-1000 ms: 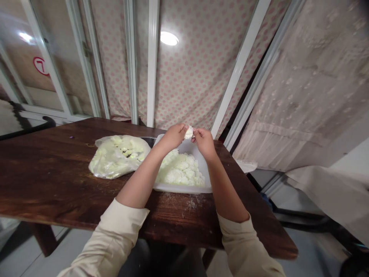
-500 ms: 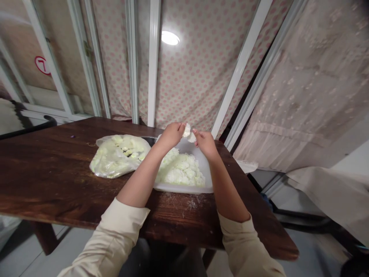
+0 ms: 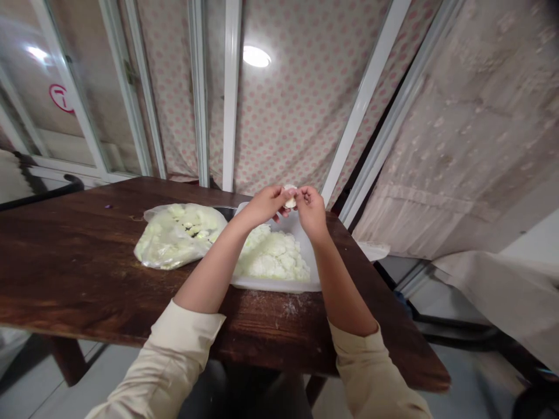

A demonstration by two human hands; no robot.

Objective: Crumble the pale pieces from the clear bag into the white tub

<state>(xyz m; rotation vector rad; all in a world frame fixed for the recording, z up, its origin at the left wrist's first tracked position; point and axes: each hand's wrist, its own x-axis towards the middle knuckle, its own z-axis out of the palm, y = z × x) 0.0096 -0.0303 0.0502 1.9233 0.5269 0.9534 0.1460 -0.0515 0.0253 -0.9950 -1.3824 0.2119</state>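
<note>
The handling step appears in hand: left hand point(image 3: 264, 206) and right hand point(image 3: 312, 216) pinch a cauliflower floret point(image 3: 290, 203) over the white tub point(image 3: 279, 286), fingers nearly closed — the next move calls for light, even fingertip control.

Your left hand point(image 3: 266, 205) and right hand point(image 3: 311, 212) hold one white piece point(image 3: 289, 202), with one tub point(image 3: 307, 247) and one table point(image 3: 78, 262) below, one bag point(image 3: 163, 250) leftward.

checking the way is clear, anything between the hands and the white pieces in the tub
Nothing visible stands between left hand or right hand and the white pieces; the tub looks open on top, the bag lies to its left.
</note>
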